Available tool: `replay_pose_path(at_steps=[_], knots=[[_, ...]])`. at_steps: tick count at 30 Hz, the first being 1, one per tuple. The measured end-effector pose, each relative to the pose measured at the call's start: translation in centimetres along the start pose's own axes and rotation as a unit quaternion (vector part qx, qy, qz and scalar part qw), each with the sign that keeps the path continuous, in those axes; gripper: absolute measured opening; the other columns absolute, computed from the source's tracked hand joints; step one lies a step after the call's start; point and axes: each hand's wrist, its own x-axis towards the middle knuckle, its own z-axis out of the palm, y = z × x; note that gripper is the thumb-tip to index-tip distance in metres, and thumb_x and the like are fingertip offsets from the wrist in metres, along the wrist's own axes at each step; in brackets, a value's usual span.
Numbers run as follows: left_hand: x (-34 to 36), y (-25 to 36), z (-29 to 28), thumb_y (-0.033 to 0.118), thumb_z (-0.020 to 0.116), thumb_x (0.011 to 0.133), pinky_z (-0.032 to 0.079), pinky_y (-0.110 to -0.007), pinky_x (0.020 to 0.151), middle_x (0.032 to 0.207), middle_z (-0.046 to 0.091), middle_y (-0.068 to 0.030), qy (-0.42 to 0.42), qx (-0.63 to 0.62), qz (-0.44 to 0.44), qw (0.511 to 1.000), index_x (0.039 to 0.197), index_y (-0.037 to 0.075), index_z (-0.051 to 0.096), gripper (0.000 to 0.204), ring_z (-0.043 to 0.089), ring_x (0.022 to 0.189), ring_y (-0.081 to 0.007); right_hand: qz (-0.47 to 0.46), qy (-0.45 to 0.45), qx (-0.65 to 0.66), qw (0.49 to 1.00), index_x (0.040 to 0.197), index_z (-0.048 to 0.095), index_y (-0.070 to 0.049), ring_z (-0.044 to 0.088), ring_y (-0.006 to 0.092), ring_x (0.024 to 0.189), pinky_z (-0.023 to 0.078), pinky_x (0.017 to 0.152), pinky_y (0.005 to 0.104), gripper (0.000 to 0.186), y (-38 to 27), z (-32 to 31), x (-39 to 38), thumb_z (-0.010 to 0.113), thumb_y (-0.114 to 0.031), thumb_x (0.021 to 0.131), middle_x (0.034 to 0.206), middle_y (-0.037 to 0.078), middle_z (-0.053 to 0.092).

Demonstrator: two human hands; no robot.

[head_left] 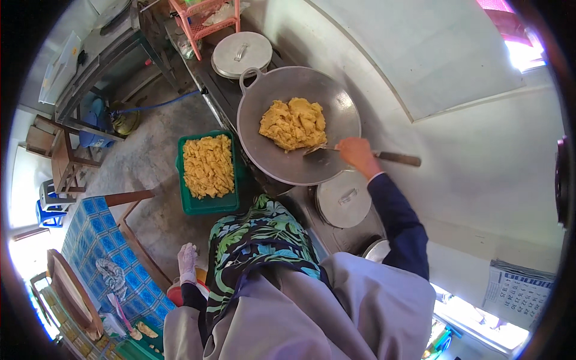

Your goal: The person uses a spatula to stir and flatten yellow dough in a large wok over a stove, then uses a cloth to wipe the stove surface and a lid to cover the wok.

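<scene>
My right hand (pixel 358 155) is closed round the metal shaft of a spatula (pixel 401 159), whose wooden handle sticks out to the right. The spatula's blade touches the lower edge of a thick yellow mash (pixel 294 123) heaped in a large grey wok (pixel 264 157). Down at my left side hangs my left hand (pixel 188 261) in a thin whitish glove, with fingers loosely stretched and nothing seen in them. Beside it is a red round thing (pixel 175 294), partly hidden. Left of the wok stands a green tray (pixel 210 207) filled with lumps of yellow mash (pixel 208 166).
Lidded pots (pixel 242 54) stand beyond the wok, and another round lid (pixel 344 199) lies nearer. A pink rack (pixel 204 21) is at the far end. At left is a table with a blue checked cloth (pixel 99 240). A white wall (pixel 474 168) bounds the right.
</scene>
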Motion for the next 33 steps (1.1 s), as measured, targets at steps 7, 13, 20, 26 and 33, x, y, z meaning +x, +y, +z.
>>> replay_pose_path(at_steps=[7,13,20,26,33], knots=[[-1.0,0.3,0.2,0.028,0.054,0.087,0.035,-0.024,0.045,0.069,0.055,0.0023,0.018,0.024,0.002,1.000,0.085,0.009,0.058,0.019,0.048,0.056,-0.0067,-0.032,0.025,-0.085,0.996,0.073,0.068,-0.008,0.066,0.0299,0.073,0.052,0.060,0.0404,0.017,5.9,-2.8,-0.6,0.053,-0.016,0.075,0.077,0.014,0.066],[-1.1,-0.1,1.8,0.027,0.053,0.089,0.030,-0.019,0.043,0.068,0.053,0.0064,0.018,-0.007,0.000,1.000,0.087,0.013,0.058,0.015,0.042,0.052,-0.0027,0.003,0.008,0.021,1.000,0.078,0.067,-0.005,0.065,0.0296,0.079,0.052,0.067,0.0422,0.018,6.5,-0.3,3.6,0.055,-0.019,0.077,0.080,0.015,0.066],[-2.4,-1.1,1.7,0.028,0.052,0.089,0.031,-0.019,0.044,0.067,0.053,0.0052,0.035,-0.027,0.009,0.999,0.090,0.012,0.059,0.017,0.043,0.052,-0.0033,0.037,-0.059,-0.039,0.997,0.083,0.068,-0.003,0.065,0.0310,0.083,0.052,0.072,0.0418,0.024,7.8,-5.3,3.7,0.057,-0.024,0.077,0.086,0.018,0.066],[-3.7,0.1,3.2,0.020,0.054,0.088,0.043,-0.024,0.058,0.075,0.058,0.0001,0.054,-0.032,-0.015,0.998,0.090,0.004,0.059,0.016,0.055,0.067,-0.0087,0.018,-0.060,-0.041,0.997,0.086,0.068,-0.006,0.066,0.0290,0.083,0.052,0.072,0.0423,0.021,6.6,-2.7,6.1,0.053,-0.017,0.076,0.089,0.015,0.067],[-2.6,-1.9,1.7,0.026,0.053,0.090,0.033,-0.020,0.042,0.067,0.052,0.0048,0.069,-0.030,0.015,0.997,0.093,0.009,0.060,0.019,0.043,0.049,-0.0040,0.026,-0.023,-0.062,0.997,0.088,0.068,-0.005,0.066,0.0319,0.079,0.051,0.071,0.0451,0.025,9.5,-2.4,10.7,0.051,-0.020,0.077,0.084,0.016,0.067]])
